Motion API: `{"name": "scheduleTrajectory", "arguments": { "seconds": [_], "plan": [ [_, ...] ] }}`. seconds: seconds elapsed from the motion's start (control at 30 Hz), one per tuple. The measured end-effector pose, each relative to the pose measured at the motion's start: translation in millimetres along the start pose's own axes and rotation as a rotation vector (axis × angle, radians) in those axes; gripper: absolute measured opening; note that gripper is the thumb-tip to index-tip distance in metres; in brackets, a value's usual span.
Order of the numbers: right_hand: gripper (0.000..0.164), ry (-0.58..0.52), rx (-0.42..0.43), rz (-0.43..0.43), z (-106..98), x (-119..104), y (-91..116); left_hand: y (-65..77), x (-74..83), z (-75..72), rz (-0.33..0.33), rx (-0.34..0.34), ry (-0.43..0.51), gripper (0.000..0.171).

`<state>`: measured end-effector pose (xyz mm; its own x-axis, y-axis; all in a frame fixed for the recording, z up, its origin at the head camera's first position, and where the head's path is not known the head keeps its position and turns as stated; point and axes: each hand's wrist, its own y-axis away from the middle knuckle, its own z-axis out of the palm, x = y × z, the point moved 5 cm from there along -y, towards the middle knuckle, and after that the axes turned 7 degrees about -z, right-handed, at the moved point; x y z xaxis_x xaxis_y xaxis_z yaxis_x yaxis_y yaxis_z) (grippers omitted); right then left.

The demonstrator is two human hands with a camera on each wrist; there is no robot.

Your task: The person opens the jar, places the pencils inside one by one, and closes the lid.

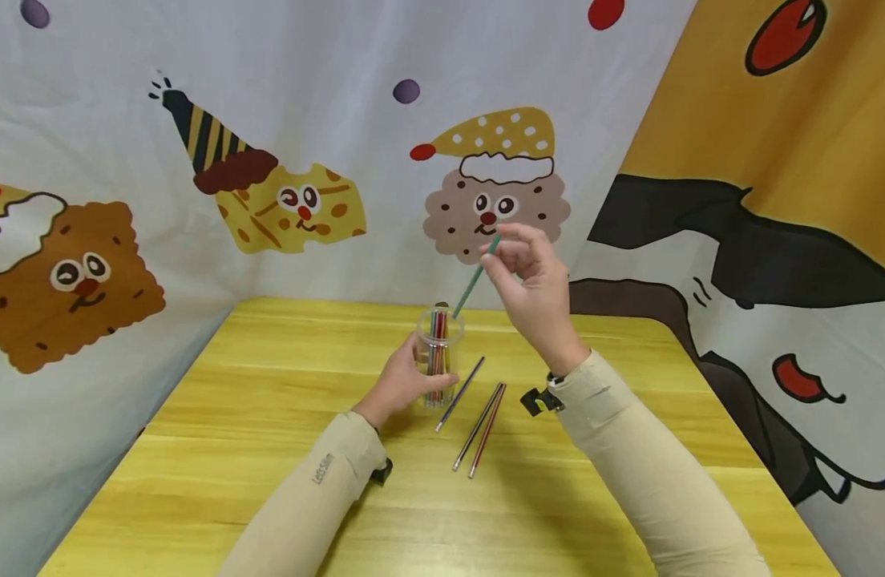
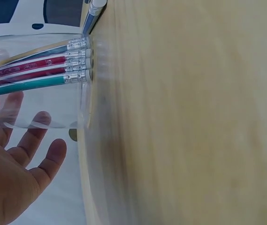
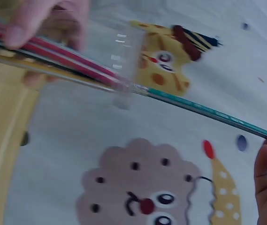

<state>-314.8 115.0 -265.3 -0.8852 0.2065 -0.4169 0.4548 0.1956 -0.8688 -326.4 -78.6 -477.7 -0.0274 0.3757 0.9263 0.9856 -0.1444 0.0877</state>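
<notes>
My left hand (image 1: 399, 385) grips a clear plastic cup (image 1: 454, 340) that stands upright on the table, fingers and thumb around its side. Inside it stand several pencils (image 2: 34, 62) in red, green, yellow and dark colours, their eraser ends at the bottom. Above the cup, my right hand (image 1: 538, 292) pinches a green pencil (image 1: 474, 279) near its upper end. That pencil slants down to the cup, and in the right wrist view its metal-banded lower end is right at the rim.
On the wooden table (image 1: 269, 377), just right of the cup, lies a purple pencil (image 1: 460, 396). Nearer the front, a dark pencil (image 1: 477, 428) and a red pencil (image 1: 487, 433) lie with their far ends close together. A printed cartoon cloth (image 1: 341, 80) hangs behind the table.
</notes>
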Motion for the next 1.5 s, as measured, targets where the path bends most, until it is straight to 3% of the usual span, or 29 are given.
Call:
{"name": "scheduleTrajectory", "arguments": {
  "seconds": [0.17, 0.47, 0.57, 0.73, 0.83, 1.03, 1.17, 1.27, 1.5],
  "plan": [
    [0.033, 0.121, -0.156, 0.075, 23, 23, 22, -0.5, 2.0, -1.0, 0.008, 0.000, -0.007, 0.076],
    [0.020, 0.241, -0.330, 0.234, 49, 55, 59, 1.5, 1.6, -1.7, 0.015, 0.010, -0.004, 0.072],
    [0.017, 0.279, -0.346, 0.230, 52, 55, 62, 2.0, 2.3, -1.6, 0.013, 0.011, -0.007, 0.070],
    [0.014, 0.379, -0.364, 0.126, 55, 45, 59, 1.7, 2.9, -1.2, 0.021, 0.008, 0.000, 0.067],
    [0.010, 0.432, -0.385, 0.105, 57, 40, 57, 1.6, 2.6, -1.2, 0.020, 0.007, 0.005, 0.066],
    [0.010, 0.521, -0.472, 0.201, 61, 38, 56, 1.8, 1.5, -0.6, 0.027, -0.003, 0.014, 0.068],
    [0.014, 0.563, -0.522, 0.215, 64, 36, 55, 0.9, 0.6, 0.7, 0.031, -0.007, 0.011, 0.063],
    [0.017, 0.589, -0.525, 0.227, 63, 35, 55, 0.3, 0.8, 1.2, 0.031, -0.005, 0.008, 0.061],
    [0.030, 0.564, -0.506, 0.350, 58, 44, 60, 0.1, 0.5, 0.1, 0.029, -0.006, 0.002, 0.060]
  ]
}}
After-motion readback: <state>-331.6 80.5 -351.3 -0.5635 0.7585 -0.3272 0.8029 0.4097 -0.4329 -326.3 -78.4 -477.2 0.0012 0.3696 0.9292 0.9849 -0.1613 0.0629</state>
